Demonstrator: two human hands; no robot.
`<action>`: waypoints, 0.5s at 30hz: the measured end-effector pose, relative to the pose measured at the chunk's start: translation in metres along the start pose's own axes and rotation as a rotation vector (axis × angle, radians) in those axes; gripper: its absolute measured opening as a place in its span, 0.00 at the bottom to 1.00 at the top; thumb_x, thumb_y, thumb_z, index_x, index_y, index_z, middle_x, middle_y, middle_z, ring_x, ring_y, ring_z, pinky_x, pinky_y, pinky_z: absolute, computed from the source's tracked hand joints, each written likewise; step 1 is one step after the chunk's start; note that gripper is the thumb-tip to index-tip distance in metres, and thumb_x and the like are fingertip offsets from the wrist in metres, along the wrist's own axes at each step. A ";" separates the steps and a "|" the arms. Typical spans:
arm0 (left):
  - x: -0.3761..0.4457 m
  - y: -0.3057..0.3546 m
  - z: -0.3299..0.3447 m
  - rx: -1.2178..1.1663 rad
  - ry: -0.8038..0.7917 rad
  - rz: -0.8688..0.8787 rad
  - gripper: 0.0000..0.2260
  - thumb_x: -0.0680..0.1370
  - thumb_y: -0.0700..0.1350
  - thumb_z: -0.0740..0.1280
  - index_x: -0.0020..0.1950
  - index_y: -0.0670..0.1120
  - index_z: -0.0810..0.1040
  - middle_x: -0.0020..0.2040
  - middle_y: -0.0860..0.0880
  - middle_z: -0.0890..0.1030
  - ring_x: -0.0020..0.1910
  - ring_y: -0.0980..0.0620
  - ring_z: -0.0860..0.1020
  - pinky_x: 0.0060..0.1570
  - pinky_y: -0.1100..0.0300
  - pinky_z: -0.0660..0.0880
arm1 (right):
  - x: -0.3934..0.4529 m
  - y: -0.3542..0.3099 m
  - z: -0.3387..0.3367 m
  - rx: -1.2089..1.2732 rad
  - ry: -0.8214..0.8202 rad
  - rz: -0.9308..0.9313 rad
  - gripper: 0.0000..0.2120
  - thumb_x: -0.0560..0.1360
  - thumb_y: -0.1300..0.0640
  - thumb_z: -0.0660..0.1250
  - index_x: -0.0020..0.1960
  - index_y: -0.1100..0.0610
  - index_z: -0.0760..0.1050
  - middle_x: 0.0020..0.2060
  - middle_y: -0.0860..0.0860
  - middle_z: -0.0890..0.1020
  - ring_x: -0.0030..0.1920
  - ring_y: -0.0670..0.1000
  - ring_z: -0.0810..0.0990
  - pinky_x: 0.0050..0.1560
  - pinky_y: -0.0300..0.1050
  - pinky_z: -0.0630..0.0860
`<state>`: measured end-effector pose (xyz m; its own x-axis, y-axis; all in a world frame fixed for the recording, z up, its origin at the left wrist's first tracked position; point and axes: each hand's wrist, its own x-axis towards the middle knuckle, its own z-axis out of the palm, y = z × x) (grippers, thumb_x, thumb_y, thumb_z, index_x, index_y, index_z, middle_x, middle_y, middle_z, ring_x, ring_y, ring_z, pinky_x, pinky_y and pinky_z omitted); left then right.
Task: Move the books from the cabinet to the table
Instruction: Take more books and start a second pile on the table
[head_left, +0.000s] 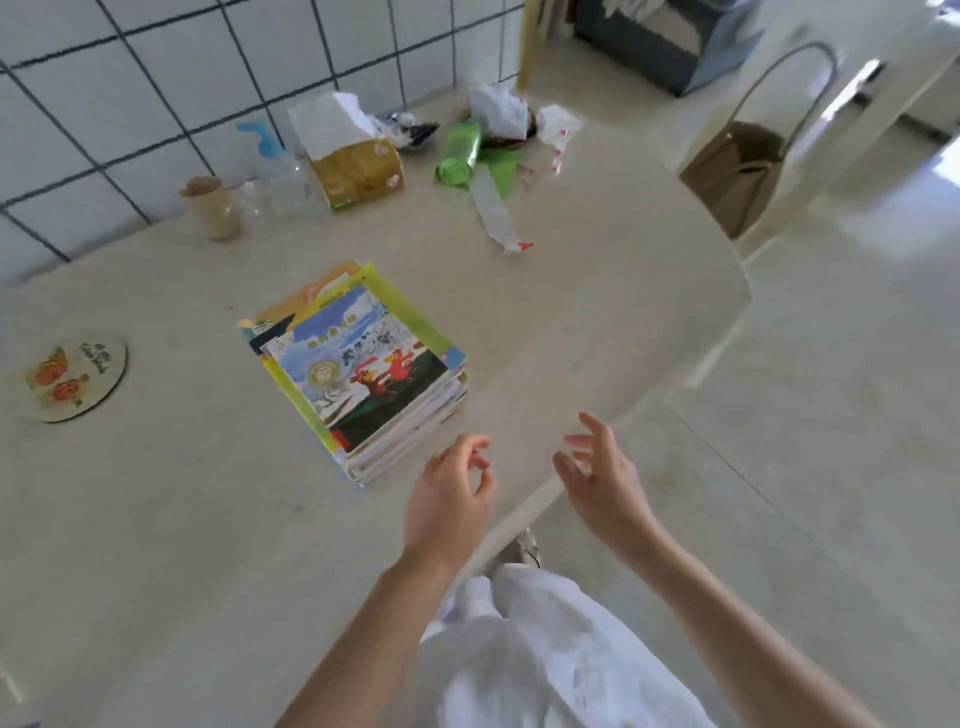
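Books (358, 371), perhaps ten, stacked beside two empty hands (524, 488).

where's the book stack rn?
Head view: the book stack lies mid-table, just beyond the empty left hand, with the round coaster off to its left.

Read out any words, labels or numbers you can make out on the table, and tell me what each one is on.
No text here is sharp enough to quote.
Top book on the stack of books: a title line and a round seal, both blurred.
Round coaster: dark lettering along its rim, too small to read.
Yellow tissue pack: only small pictures show, no words.
Green roll: no print visible.
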<state>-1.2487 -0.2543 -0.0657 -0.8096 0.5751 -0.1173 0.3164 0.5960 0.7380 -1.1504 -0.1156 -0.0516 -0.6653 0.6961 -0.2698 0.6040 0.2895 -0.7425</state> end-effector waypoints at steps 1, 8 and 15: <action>-0.004 0.006 0.009 0.007 -0.070 0.023 0.13 0.76 0.42 0.67 0.60 0.50 0.76 0.48 0.56 0.81 0.52 0.53 0.78 0.52 0.57 0.75 | -0.012 0.012 -0.006 0.009 0.038 0.041 0.26 0.76 0.60 0.66 0.72 0.60 0.62 0.58 0.57 0.79 0.59 0.57 0.78 0.60 0.50 0.73; -0.029 0.065 0.075 0.110 -0.436 0.326 0.11 0.75 0.42 0.67 0.57 0.50 0.79 0.44 0.54 0.83 0.45 0.54 0.81 0.50 0.58 0.76 | -0.096 0.097 -0.066 0.063 0.357 0.299 0.22 0.76 0.60 0.66 0.68 0.58 0.68 0.55 0.53 0.81 0.57 0.52 0.79 0.55 0.43 0.71; -0.089 0.133 0.166 0.147 -0.782 0.560 0.09 0.76 0.40 0.67 0.54 0.50 0.80 0.40 0.52 0.84 0.40 0.56 0.82 0.46 0.55 0.79 | -0.224 0.187 -0.112 0.190 0.624 0.545 0.18 0.76 0.60 0.65 0.65 0.57 0.70 0.49 0.48 0.78 0.54 0.50 0.79 0.53 0.41 0.71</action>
<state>-1.0524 -0.1328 -0.0672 0.0170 0.9749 -0.2220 0.6577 0.1564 0.7368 -0.8393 -0.1443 -0.0611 0.0952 0.9573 -0.2731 0.6488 -0.2678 -0.7123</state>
